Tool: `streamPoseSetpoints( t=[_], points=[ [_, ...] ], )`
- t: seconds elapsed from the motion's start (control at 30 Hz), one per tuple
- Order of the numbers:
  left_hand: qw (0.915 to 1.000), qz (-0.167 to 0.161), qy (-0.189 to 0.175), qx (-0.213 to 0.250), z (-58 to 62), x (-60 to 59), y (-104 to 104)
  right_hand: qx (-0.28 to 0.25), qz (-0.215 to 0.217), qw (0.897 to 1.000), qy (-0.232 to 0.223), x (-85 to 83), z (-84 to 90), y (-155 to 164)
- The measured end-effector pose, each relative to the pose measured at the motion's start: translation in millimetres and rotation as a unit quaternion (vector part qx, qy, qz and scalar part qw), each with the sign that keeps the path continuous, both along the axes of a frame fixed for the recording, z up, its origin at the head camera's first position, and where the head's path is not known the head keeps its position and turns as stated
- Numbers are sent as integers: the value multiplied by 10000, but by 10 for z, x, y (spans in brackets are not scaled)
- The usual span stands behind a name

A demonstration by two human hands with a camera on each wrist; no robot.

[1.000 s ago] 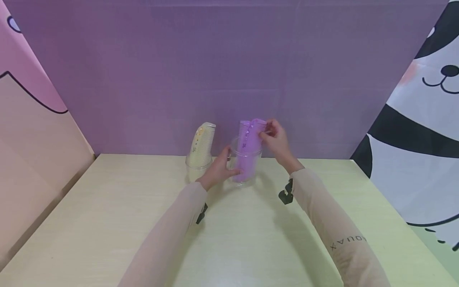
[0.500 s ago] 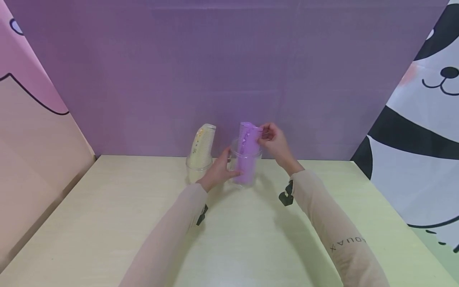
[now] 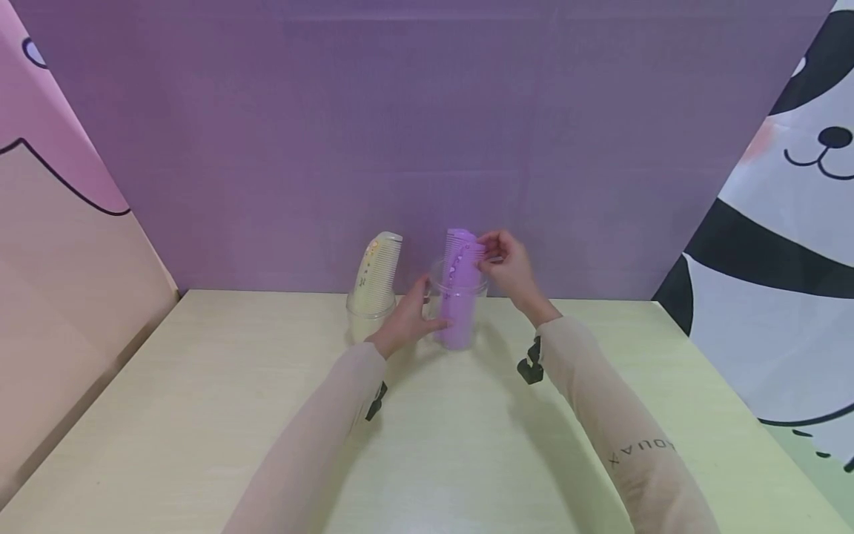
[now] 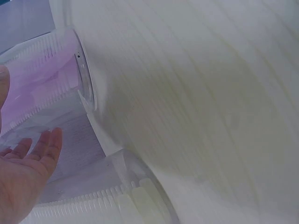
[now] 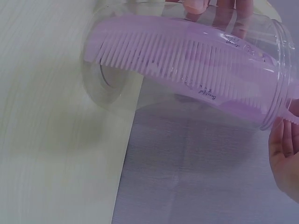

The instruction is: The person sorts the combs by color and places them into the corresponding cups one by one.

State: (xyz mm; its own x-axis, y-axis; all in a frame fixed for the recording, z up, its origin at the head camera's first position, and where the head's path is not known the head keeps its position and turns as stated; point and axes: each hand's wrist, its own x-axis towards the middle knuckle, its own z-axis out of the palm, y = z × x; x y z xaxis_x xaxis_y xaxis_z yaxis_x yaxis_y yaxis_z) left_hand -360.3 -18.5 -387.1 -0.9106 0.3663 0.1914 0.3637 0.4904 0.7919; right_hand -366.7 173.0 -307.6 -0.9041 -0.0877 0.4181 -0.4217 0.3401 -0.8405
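Note:
A clear plastic cup (image 3: 467,335) stands near the back of the pale table (image 3: 427,445) with purple combs (image 3: 459,282) upright in it. My left hand (image 3: 427,304) grips the cup's left side, thumb in front. My right hand (image 3: 490,251) pinches the top of a purple comb at the cup's rim. In the right wrist view the purple comb (image 5: 187,60) lies inside the cup (image 5: 275,70), with my right hand (image 5: 282,154) at the frame edge. The left wrist view shows the cup (image 4: 46,79) just beyond my left hand (image 4: 32,158).
A second clear cup (image 3: 365,311) holding a cream comb (image 3: 376,271) stands just left of my left hand; the cream comb (image 4: 107,205) also shows in the left wrist view. A purple backdrop (image 3: 400,148) rises behind the cups, and printed panels flank both sides.
My right hand has lowered the purple comb deeper into the cup and brought it upright against the other comb. The left hand stays on the cup.

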Motion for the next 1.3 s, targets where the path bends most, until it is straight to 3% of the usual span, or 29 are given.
streamPoseSetpoints(
  t=[0.2, 0.6, 1.3],
  points=[
    [9999, 53, 15, -130, 18, 25, -1, 249, -245, 9994, 83, -46, -32, -2],
    [10000, 58, -43, -51, 16, 19, 0, 197, -467, 9987, 8, -86, -52, -1],
    [9996, 123, -26, -263, 24, 12, 31, 39, -537, 9985, -76, -119, -74, -9]
  ],
)
